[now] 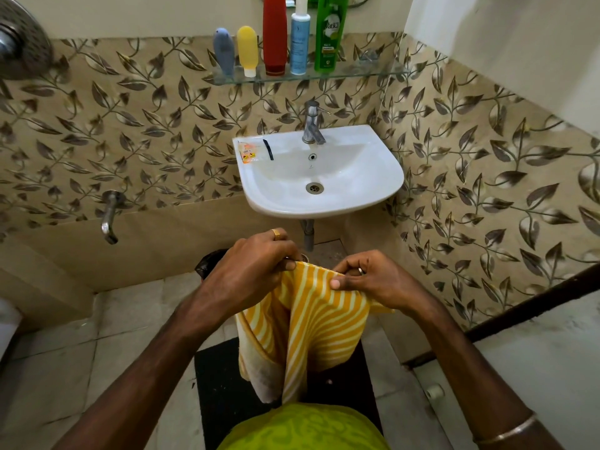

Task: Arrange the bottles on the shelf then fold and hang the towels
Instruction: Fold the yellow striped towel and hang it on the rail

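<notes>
There were 5 bottles in a row on the glass shelf (383,72) above the sink (373,177): from the left, 1 grey-blue tube (224,51) and 1 yellow tube (247,50), both standing cap-down, then 1 tall red bottle (274,34), 1 slim pale-blue bottle (299,40) and 1 green bottle (330,34). Only 1 towel (318,326) showed, yellow with white stripes, held up in front of the person's body, below the sink and above a dark mat (220,384) on the tiled floor; its lower part hung down in loose folds. Both of the person's 2 hands gripped its top edge. The left hand (256,258) was curled over the left end, knuckles up, fingertips pinching the cloth, with 1 gold ring on a finger. The right hand (370,274) pinched the right end between the thumb and bent fingers, also with 1 ring, and 1 thin bangle sat on that forearm. The 2 hands were near each other but apart, with the towel's edge bunched between them. Both forearms reached forward from the lower corners of the view, converging toward the towel. 1 tap (312,123) stood at the back of the sink, and 1 small packet (248,152) lay on its left rim.
</notes>
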Tool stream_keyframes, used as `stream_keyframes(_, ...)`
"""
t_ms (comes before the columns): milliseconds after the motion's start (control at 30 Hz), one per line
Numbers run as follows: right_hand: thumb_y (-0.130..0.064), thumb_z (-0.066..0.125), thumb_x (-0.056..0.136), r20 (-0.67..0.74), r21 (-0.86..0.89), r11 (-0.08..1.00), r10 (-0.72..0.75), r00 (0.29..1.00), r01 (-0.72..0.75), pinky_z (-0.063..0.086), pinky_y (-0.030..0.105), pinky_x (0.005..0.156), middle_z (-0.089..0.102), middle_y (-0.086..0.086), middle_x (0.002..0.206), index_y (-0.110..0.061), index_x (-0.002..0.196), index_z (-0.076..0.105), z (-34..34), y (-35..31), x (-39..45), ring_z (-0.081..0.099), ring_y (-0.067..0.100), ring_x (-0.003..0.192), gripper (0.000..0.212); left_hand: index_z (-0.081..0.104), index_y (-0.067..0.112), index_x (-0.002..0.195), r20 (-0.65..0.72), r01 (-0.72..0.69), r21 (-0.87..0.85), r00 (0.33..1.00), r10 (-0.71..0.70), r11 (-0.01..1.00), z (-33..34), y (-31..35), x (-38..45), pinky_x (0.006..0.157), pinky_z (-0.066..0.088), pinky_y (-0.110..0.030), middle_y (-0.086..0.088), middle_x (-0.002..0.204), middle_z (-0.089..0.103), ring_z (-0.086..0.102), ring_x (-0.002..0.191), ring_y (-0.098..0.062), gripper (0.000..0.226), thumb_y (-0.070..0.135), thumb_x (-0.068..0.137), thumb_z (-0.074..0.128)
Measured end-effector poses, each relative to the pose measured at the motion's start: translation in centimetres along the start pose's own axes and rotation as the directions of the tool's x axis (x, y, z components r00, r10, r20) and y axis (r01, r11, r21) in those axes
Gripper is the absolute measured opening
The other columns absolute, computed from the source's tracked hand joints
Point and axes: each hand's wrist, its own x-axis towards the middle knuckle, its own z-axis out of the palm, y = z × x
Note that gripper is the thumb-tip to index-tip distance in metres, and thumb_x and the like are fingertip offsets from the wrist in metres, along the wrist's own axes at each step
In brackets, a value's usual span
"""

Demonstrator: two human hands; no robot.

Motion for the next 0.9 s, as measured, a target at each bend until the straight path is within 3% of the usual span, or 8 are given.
stream_keyframes(233, -0.023, 0.086, 0.079, -0.076, 0.008, 0.999, -0.047, 0.996, 0.048, 0.062, 0.043, 0.082, 0.080, 0.004, 0.087, -0.017, 0.083, 0.079, 0.5, -0.6, -0.4, 0.077, 0.021, 0.086, 0.010, 0.070, 0.020, 0.115, -0.021, 0.067, 0.048, 0.998, -0.066, 0.997, 0.2, -0.6, 0.1, 0.085, 0.055, -0.044, 0.003, 0.123, 0.063, 0.063, 0.108, -0.022, 0.025, 0.010, 0.096, 0.058)
stream_keyframes(367, -0.027, 0.086, 0.079, -0.093, -0.053, 0.996, -0.075, 0.993, 0.070, 0.060, 0.036, 0.072, 0.079, 0.001, 0.081, -0.017, 0.082, 0.079, 1.1, -1.0, -0.4, 0.076, 0.014, 0.075, 0.013, 0.048, 0.023, 0.148, 0.032, 0.037, 0.109, 0.999, -0.040, 0.993, 1.4, -0.6, -0.2, 0.101, 0.052, -0.041, 0.010, 0.162, 0.033, 0.054, 0.134, -0.018, 0.063, 0.001, 0.091, 0.062)
stream_keyframes(467, -0.030, 0.088, 0.077, -0.075, -0.116, 0.987, -0.123, 0.990, 0.114, 0.058, 0.046, 0.072, 0.078, 0.003, 0.079, -0.018, 0.081, 0.078, 1.5, -1.2, -0.4, 0.073, 0.019, 0.075, 0.015, 0.031, 0.031, 0.156, 0.129, -0.055, -0.048, 0.990, 0.060, 0.997, 2.1, 0.5, -0.3, 0.097, 0.052, -0.033, 0.011, 0.155, 0.042, 0.062, 0.119, -0.013, 0.084, -0.004, 0.086, 0.064)
stream_keyframes(567, -0.032, 0.089, 0.074, -0.075, -0.142, 0.980, -0.150, 0.986, 0.138, 0.060, 0.045, 0.077, 0.078, -0.001, 0.082, -0.018, 0.080, 0.079, 1.6, -1.5, -0.5, 0.075, 0.015, 0.081, 0.018, 0.040, 0.033, 0.151, 0.146, -0.059, -0.163, 0.986, 0.083, 0.985, 2.6, 1.6, 0.0, 0.091, 0.053, -0.035, 0.003, 0.134, 0.063, 0.060, 0.117, -0.014, 0.073, 0.000, 0.090, 0.060)
stream_keyframes(667, -0.024, 0.088, 0.076, -0.084, -0.081, 0.989, -0.131, 0.988, 0.124, 0.060, 0.041, 0.075, 0.079, 0.003, 0.082, -0.014, 0.084, 0.080, 1.1, -1.4, -0.6, 0.074, 0.015, 0.077, 0.015, 0.065, 0.025, 0.127, 0.066, -0.066, -0.072, 0.995, 0.071, 0.995, 2.7, 1.6, 0.4, 0.083, 0.054, -0.041, 0.002, 0.115, 0.067, 0.062, 0.104, -0.018, 0.040, 0.005, 0.092, 0.061)
stream_keyframes(733, -0.021, 0.087, 0.078, -0.051, -0.040, 0.993, -0.109, 0.993, 0.107, 0.056, 0.031, 0.067, 0.077, 0.003, 0.079, -0.012, 0.088, 0.079, 0.7, -1.2, -0.8, 0.069, 0.010, 0.071, 0.015, 0.069, 0.019, 0.110, 0.050, -0.049, -0.033, 0.997, 0.051, 0.998, 2.7, 1.7, 0.5, 0.077, 0.053, -0.045, 0.002, 0.103, 0.064, 0.061, 0.095, -0.019, 0.020, 0.010, 0.095, 0.059)
stream_keyframes(800, -0.018, 0.084, 0.081, -0.002, -0.002, 0.996, -0.084, 0.996, 0.084, 0.054, 0.023, 0.065, 0.076, 0.000, 0.078, -0.008, 0.094, 0.079, 0.4, -1.2, -1.1, 0.069, 0.006, 0.071, 0.017, 0.068, 0.019, 0.105, 0.032, -0.052, -0.011, 0.998, 0.052, 0.999, 2.6, 1.9, 0.5, 0.075, 0.053, -0.044, 0.002, 0.101, 0.063, 0.061, 0.093, -0.020, 0.016, 0.011, 0.095, 0.059)
stream_keyframes(900, -0.018, 0.082, 0.083, 0.042, -0.011, 0.999, -0.040, 0.998, 0.040, 0.060, 0.031, 0.075, 0.079, 0.010, 0.093, -0.005, 0.100, 0.078, -0.3, -0.9, -1.3, 0.073, 0.014, 0.082, 0.022, 0.069, 0.020, 0.109, 0.011, -0.054, 0.005, 0.999, 0.054, 0.999, 2.3, 1.9, 0.4, 0.076, 0.053, -0.038, 0.003, 0.105, 0.063, 0.061, 0.096, -0.016, 0.020, 0.009, 0.095, 0.059)
